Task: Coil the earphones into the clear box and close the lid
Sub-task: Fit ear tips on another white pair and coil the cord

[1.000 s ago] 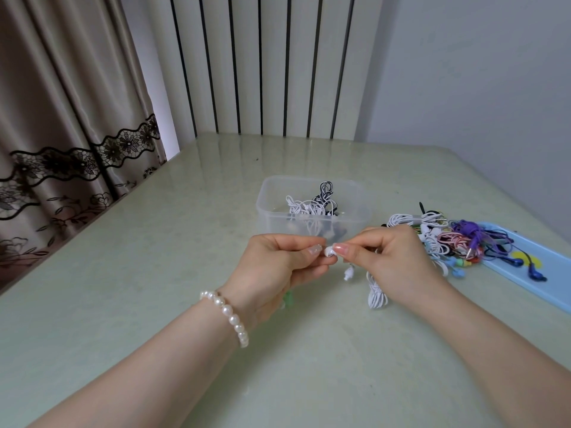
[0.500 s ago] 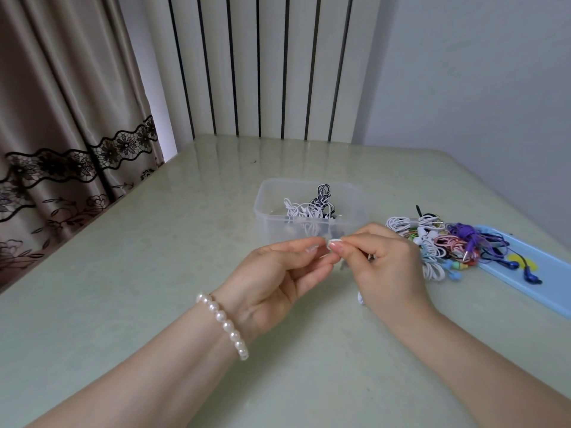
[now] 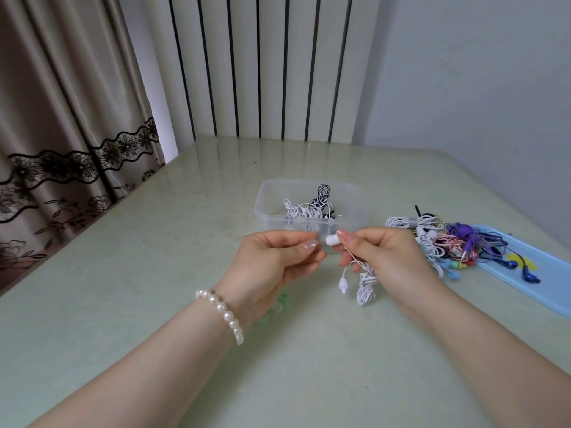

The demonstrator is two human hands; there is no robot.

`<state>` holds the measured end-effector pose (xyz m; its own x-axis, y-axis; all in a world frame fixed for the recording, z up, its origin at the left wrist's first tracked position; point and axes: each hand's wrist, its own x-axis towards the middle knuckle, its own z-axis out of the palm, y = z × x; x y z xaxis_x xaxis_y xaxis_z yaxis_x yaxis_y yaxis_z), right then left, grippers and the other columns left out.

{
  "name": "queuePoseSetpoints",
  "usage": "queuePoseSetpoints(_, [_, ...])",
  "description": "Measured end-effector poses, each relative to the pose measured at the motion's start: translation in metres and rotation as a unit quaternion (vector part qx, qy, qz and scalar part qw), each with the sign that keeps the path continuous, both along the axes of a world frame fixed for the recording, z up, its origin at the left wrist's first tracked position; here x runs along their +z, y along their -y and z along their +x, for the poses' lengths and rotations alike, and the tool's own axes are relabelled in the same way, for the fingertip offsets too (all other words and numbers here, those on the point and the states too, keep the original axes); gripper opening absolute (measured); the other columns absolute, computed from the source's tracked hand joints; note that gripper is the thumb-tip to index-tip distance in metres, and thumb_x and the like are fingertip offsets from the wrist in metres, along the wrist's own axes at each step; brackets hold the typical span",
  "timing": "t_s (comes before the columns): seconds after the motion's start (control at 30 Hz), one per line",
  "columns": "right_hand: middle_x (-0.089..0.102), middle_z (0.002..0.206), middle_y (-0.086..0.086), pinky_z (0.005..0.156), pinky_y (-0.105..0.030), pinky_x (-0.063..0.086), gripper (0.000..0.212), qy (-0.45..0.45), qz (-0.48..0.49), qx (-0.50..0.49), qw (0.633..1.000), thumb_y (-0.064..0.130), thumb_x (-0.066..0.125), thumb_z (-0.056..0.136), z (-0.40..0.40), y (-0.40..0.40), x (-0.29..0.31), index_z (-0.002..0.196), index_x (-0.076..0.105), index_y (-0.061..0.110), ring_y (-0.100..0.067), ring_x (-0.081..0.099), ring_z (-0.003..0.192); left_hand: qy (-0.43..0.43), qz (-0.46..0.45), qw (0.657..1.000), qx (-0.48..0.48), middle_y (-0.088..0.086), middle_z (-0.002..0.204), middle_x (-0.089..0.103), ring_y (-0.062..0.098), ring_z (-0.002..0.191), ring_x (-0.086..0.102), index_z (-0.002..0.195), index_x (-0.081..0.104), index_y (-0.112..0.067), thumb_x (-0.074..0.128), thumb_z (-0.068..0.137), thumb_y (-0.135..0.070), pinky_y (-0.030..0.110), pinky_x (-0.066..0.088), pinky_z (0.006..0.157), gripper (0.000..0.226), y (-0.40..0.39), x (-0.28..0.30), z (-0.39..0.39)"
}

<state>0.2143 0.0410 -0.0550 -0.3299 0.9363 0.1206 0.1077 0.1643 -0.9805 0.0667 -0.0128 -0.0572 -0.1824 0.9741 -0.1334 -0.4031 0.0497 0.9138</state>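
Both forearms come in low over the pale green table (image 3: 123, 304), pearl bracelet (image 3: 221, 315) on the left wrist. The right hand (image 3: 392, 261) pinches one bud of the white earphones (image 3: 333, 240) between thumb and forefinger, with the bundled cord and second bud dangling just under it. The left hand (image 3: 272, 261) is right beside that bud, fingers curled with thumb to fingertip, but I can't tell if it's actually holding anything. Just behind the hands sits the clear box (image 3: 268, 211), lid off, with white and black earphones inside. Off to the right, a colourful earphone pile (image 3: 445, 242) spills onto a blue tray (image 3: 550, 273).
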Motion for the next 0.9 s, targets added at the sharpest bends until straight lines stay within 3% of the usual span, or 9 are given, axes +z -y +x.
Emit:
queuePoseSetpoints(0.13, [0.062, 0.053, 0.002, 0.046, -0.014, 0.041, 0.02, -0.012, -0.031, 0.009, 0.999, 0.018, 0.057, 0.087, 0.002, 0.0, 0.001, 0.077, 0.07, 0.006, -0.01, 0.046, 0.043, -0.12, 0.01, 0.993, 0.016, 0.004, 0.062, 0.068, 0.011, 0.056, 0.063, 0.072, 0.069, -0.006, 0.064, 0.077, 0.004, 0.019, 0.054, 0.057, 0.013, -0.002, 0.004, -0.011])
queuePoseSetpoints(0.27, [0.059, 0.058, -0.011, 0.043, -0.018, 0.042, 0.023, -0.044, -0.071, 0.029, 0.996, 0.018, 0.047, 0.093, 0.002, -0.001, 0.001, 0.079, 0.062, 0.007, -0.019, 0.049, 0.037, -0.286, -0.004, 0.958, -0.012, 0.007, 0.067, 0.066, 0.009, 0.057, 0.058, 0.074, 0.071, -0.009, 0.069, 0.075, 0.0, 0.019, 0.051, 0.061, 0.009, -0.003, 0.011, -0.032])
queuePoseSetpoints(0.37, [0.055, 0.058, -0.017, 0.042, -0.021, 0.043, 0.022, -0.091, -0.129, 0.054, 0.986, 0.016, 0.041, 0.094, 0.001, -0.002, 0.0, 0.082, 0.053, 0.002, -0.025, 0.052, 0.037, -0.343, -0.024, 0.939, -0.03, 0.006, 0.067, 0.066, 0.009, 0.057, 0.056, 0.075, 0.071, -0.007, 0.07, 0.075, 0.0, 0.017, 0.05, 0.058, 0.008, -0.003, 0.014, -0.044])
queuePoseSetpoints(0.57, [0.043, 0.05, -0.011, 0.051, -0.03, 0.04, 0.033, -0.089, -0.168, 0.103, 0.976, 0.042, 0.053, 0.071, 0.005, -0.004, 0.004, 0.072, 0.053, 0.009, -0.027, 0.052, 0.048, -0.435, -0.048, 0.899, -0.034, -0.007, 0.057, 0.066, 0.001, 0.05, 0.054, 0.07, 0.071, -0.015, 0.071, 0.076, -0.004, 0.01, 0.046, 0.052, 0.012, -0.007, 0.012, -0.06])
queuePoseSetpoints(0.63, [0.037, 0.048, -0.007, 0.05, -0.026, 0.04, 0.031, -0.069, -0.136, 0.108, 0.982, 0.033, 0.07, 0.065, 0.006, -0.005, 0.003, 0.066, 0.051, 0.008, -0.022, 0.046, 0.043, -0.474, -0.046, 0.879, -0.019, -0.011, 0.053, 0.065, -0.003, 0.046, 0.053, 0.069, 0.071, -0.018, 0.072, 0.077, -0.009, 0.01, 0.044, 0.052, 0.013, -0.009, 0.01, -0.065])
queuePoseSetpoints(0.7, [0.04, 0.044, -0.006, 0.043, -0.02, 0.036, 0.031, -0.049, -0.111, 0.113, 0.986, 0.011, 0.077, 0.058, 0.006, -0.006, 0.001, 0.065, 0.047, 0.008, -0.014, 0.042, 0.037, -0.505, -0.045, 0.862, -0.008, -0.013, 0.052, 0.064, -0.005, 0.047, 0.053, 0.068, 0.07, -0.023, 0.071, 0.078, -0.013, 0.018, 0.048, 0.061, 0.014, -0.011, 0.006, -0.069])
queuePoseSetpoints(0.8, [0.045, 0.041, -0.005, 0.037, -0.014, 0.031, 0.041, -0.049, -0.116, 0.12, 0.985, -0.009, 0.073, 0.047, 0.007, -0.008, -0.002, 0.066, 0.042, 0.008, -0.012, 0.039, 0.034, -0.516, -0.049, 0.855, -0.016, -0.011, 0.061, 0.067, 0.0, 0.056, 0.058, 0.073, 0.071, -0.021, 0.071, 0.079, -0.014, 0.027, 0.052, 0.075, 0.009, -0.011, 0.005, -0.068])
queuePoseSetpoints(0.9, [0.04, 0.039, -0.004, 0.036, -0.014, 0.027, 0.024, -0.078, -0.126, 0.124, 0.981, -0.005, 0.058, 0.052, 0.006, -0.008, -0.003, 0.064, 0.041, 0.008, -0.013, 0.036, 0.033, -0.533, -0.049, 0.844, -0.032, -0.008, 0.068, 0.069, 0.009, 0.069, 0.061, 0.078, 0.072, -0.019, 0.07, 0.08, -0.017, 0.027, 0.05, 0.077, 0.004, -0.008, 0.008, -0.066])
